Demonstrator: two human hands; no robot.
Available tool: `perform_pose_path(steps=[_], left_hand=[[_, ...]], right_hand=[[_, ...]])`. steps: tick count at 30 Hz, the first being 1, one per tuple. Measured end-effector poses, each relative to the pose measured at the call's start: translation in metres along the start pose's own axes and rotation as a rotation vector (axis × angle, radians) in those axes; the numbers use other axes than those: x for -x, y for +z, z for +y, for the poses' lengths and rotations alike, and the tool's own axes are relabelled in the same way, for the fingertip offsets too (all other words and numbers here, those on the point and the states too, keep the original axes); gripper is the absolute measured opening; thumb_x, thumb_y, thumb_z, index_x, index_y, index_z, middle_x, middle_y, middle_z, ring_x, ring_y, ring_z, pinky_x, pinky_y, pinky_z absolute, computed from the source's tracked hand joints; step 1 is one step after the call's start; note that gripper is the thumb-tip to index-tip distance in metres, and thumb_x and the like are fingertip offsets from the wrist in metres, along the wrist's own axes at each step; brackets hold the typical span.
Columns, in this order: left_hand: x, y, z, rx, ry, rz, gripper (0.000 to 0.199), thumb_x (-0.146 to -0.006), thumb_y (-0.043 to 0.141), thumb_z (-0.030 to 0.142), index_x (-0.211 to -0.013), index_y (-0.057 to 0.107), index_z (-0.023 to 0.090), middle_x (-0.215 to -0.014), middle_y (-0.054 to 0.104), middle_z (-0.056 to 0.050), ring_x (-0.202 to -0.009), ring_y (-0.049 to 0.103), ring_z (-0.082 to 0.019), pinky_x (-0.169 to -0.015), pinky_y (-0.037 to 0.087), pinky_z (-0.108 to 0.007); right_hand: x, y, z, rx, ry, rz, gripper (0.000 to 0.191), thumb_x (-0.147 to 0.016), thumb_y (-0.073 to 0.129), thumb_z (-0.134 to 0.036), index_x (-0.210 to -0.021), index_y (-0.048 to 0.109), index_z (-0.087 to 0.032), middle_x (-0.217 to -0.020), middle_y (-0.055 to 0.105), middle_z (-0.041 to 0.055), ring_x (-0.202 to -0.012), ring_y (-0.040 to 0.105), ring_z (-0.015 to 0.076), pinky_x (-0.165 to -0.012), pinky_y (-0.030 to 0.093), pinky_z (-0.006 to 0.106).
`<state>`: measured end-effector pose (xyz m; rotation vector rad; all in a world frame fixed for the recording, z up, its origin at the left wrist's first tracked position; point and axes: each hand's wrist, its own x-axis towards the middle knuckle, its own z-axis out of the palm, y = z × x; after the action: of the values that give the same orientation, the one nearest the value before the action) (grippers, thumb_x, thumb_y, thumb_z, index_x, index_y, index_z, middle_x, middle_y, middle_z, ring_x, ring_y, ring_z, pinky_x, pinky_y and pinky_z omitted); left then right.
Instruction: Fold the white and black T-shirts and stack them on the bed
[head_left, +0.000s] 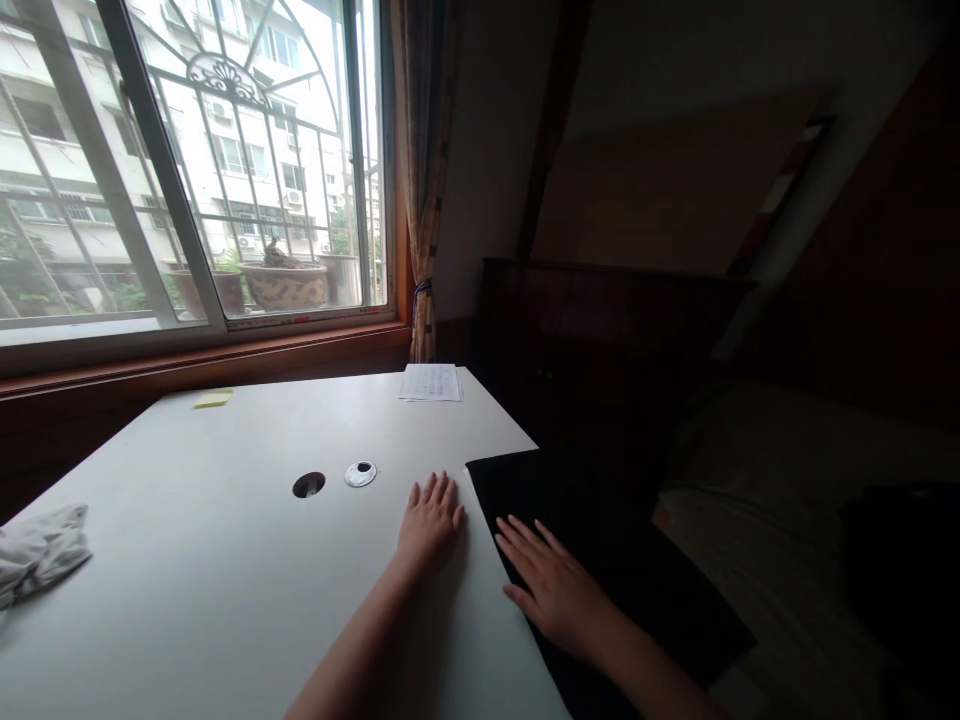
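In the head view, looking down and forward, see a black sheet (600, 525) at the right side of the white table (225, 580), with a slant along its left border: from a far corner at upper left down toward the near right. Seems to run mostly lengthwise away from the body, though too dark on the right to tell the long axis for certain.

Nearer of the two: the right hand (559, 585), in contact with the sheet already, laid palm down over its left part. Held open and nearly flat, fingers a little apart and pointing forward and left, across the border rather than along it. Fingertips just beside that border, thumb out toward it too; nothing gripped.

To the left of the same border, on bare white tabletop: the left hand (430, 522), also palm down and open, fingers slightly spread and pointing forward, thumb toward the sheet. Nothing held there either, and apart from the sheet by only a narrow strip of white. So placed with the border between both hands, near the sheet's far left corner on the left side, nearer the body on the right.

Beyond the left hand, find a round metal fitting (361, 474) and a dark round hole (309, 486); farther off, papers (431, 383) by the far edge; at far left, a crumpled cloth (41, 550).
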<state>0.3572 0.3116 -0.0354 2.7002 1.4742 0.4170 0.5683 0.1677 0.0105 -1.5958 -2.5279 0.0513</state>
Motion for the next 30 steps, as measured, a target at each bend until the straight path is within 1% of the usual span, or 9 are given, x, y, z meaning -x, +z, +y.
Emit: perform_pose_path(steps=[5,10,14,17,20,24,27,28,30], left_hand=[[0.021,-0.016,-0.034,0.006,-0.036,-0.04,0.058,-0.104,0.032,0.043,-0.157,0.034,0.02,-0.165,0.026,-0.008,-0.154,0.02,-0.03,-0.124,0.017,-0.056],[0.061,-0.027,-0.085,0.026,0.023,-0.054,0.055,-0.104,0.036,0.043,-0.155,0.038,0.023,-0.164,0.03,-0.006,-0.152,0.024,-0.03,-0.124,0.02,-0.056],[0.11,-0.035,-0.138,0.061,0.144,0.051,0.052,-0.103,0.041,0.039,-0.154,0.04,0.027,-0.161,0.038,-0.006,-0.149,0.034,-0.028,-0.122,0.028,-0.054],[0.149,-0.056,-0.184,0.043,0.124,0.16,0.05,-0.102,0.045,0.033,-0.152,0.042,0.027,-0.158,0.044,-0.008,-0.145,0.041,-0.027,-0.118,0.039,-0.05],[0.189,-0.091,-0.234,-0.073,-0.031,0.272,0.046,-0.1,0.046,0.033,-0.146,0.049,0.023,-0.153,0.049,-0.011,-0.144,0.042,-0.029,-0.115,0.041,-0.052],[0.249,-0.137,-0.297,-0.331,-0.365,0.457,0.047,-0.097,0.047,0.033,-0.14,0.054,0.015,-0.15,0.05,-0.018,-0.147,0.033,-0.036,-0.118,0.029,-0.061],[0.296,-0.151,-0.332,-0.454,-0.701,0.492,0.057,-0.095,0.048,0.04,-0.146,0.048,0.014,-0.156,0.04,-0.022,-0.15,0.021,-0.044,-0.113,0.022,-0.073],[0.309,-0.151,-0.341,-0.454,-0.811,0.475,0.061,-0.095,0.049,0.044,-0.147,0.046,0.014,-0.157,0.037,-0.023,-0.149,0.021,-0.047,-0.11,0.023,-0.075],[0.332,-0.149,-0.357,-0.41,-0.963,0.434,0.064,-0.093,0.05,0.047,-0.147,0.046,0.012,-0.155,0.038,-0.025,-0.142,0.032,-0.049,-0.104,0.032,-0.073]], right_hand=[[0.017,0.009,-0.035,-0.012,-0.042,-0.065,0.062,-0.102,0.048,-0.045,-0.159,0.031,-0.026,-0.165,0.026,0.0045,-0.152,0.025,0.0273,-0.126,0.019,0.054],[0.023,0.028,-0.064,0.018,-0.117,-0.029,0.067,-0.101,0.051,-0.046,-0.159,0.031,-0.019,-0.163,0.027,0.0102,-0.149,0.032,0.0284,-0.124,0.028,0.047],[0.018,0.052,-0.088,0.099,-0.252,0.097,0.071,-0.101,0.046,-0.055,-0.159,0.031,-0.017,-0.161,0.03,0.0129,-0.148,0.035,0.0331,-0.116,0.04,0.046],[0.008,0.066,-0.103,0.139,-0.366,0.22,0.076,-0.1,0.046,-0.057,-0.162,0.021,-0.02,-0.161,0.031,0.0109,-0.148,0.034,0.0327,-0.116,0.039,0.046],[-0.002,0.076,-0.111,0.124,-0.43,0.28,0.08,-0.099,0.048,-0.058,-0.162,0.018,-0.022,-0.161,0.032,0.0103,-0.149,0.033,0.031,-0.118,0.035,0.045],[-0.013,0.081,-0.115,0.073,-0.452,0.242,0.08,-0.098,0.049,-0.058,-0.163,0.015,-0.025,-0.162,0.032,0.0097,-0.149,0.032,0.0311,-0.119,0.033,0.046],[-0.022,0.08,-0.12,0.002,-0.418,0.117,0.078,-0.098,0.048,-0.059,-0.162,0.013,-0.031,-0.164,0.027,0.0084,-0.15,0.029,0.0335,-0.118,0.034,0.052],[-0.026,0.079,-0.122,-0.028,-0.398,0.067,0.077,-0.098,0.048,-0.059,-0.162,0.013,-0.033,-0.164,0.025,0.0076,-0.15,0.028,0.0343,-0.118,0.033,0.054],[-0.036,0.077,-0.128,-0.089,-0.362,-0.014,0.074,-0.099,0.047,-0.06,-0.161,0.014,-0.037,-0.165,0.022,0.0058,-0.151,0.024,0.0356,-0.119,0.03,0.059]])
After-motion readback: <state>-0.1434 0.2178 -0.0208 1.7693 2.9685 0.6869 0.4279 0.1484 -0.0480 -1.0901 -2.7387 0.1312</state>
